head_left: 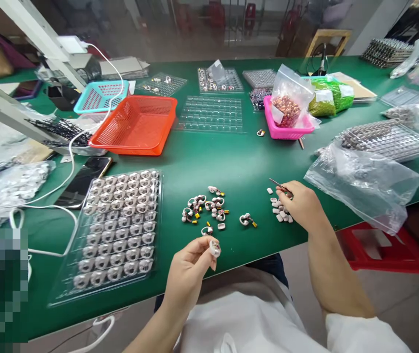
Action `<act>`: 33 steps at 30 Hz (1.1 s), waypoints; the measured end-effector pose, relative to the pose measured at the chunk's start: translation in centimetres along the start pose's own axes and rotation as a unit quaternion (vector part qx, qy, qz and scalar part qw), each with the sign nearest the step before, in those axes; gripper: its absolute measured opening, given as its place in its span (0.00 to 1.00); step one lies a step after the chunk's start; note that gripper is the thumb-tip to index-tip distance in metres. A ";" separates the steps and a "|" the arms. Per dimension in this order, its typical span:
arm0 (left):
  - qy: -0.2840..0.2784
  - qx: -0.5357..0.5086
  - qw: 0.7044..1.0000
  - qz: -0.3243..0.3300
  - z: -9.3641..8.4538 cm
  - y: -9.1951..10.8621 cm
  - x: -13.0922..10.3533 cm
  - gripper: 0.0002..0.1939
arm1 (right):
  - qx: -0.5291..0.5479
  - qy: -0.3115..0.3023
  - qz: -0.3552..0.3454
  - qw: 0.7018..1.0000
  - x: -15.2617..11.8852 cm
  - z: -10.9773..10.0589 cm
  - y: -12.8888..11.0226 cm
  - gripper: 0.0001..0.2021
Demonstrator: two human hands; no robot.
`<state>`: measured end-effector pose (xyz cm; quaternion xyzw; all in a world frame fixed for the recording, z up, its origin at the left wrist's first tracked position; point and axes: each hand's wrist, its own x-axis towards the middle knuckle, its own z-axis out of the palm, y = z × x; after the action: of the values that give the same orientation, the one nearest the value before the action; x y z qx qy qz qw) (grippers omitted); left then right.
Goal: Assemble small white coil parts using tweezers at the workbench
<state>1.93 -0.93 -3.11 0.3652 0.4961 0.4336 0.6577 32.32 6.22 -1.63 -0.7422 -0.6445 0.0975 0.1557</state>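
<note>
My left hand (190, 267) pinches a small white rounded earphone-like part (215, 248) between thumb and fingers, above the table's front edge. In my right hand (301, 203) is a pair of thin metal tweezers (281, 187), pointing left, with the tips away from any part. Small white rectangular caps (279, 212) lie in a cluster beneath and beside that hand. Between the hands, a loose pile of white looped parts with dark and yellow bits (204, 206) rests on the green table (246, 166). One such looped part (246, 220) lies apart from the pile.
A clear tray of white parts (119, 225) stands left, beside a phone (86, 179) and a white cable. Behind are an orange basket (135, 125), a flat clear tray (211, 113) and a pink basket (290, 132) holding a bag. A plastic bag (363, 181) hangs over the right edge.
</note>
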 end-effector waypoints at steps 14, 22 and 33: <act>0.030 -0.008 1.000 -0.001 -0.4 0.4 -0.2 0.08 | -0.084 -0.172 -0.057 0.980 2.2 -1.0 -1.3 0.08; 0.034 -0.044 0.998 0.012 -0.4 0.6 -0.1 0.08 | -0.073 -0.070 -0.093 0.991 0.2 -0.3 -3.2 0.07; 0.003 -0.115 0.993 0.005 -0.5 1.0 -1.1 0.10 | 0.486 -0.201 -0.222 0.821 -8.7 3.7 -11.1 0.04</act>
<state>1.10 -1.60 -1.99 0.2880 0.4431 0.4926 0.6915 19.47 -0.68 -1.66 -0.3713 -0.6777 0.5080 0.3805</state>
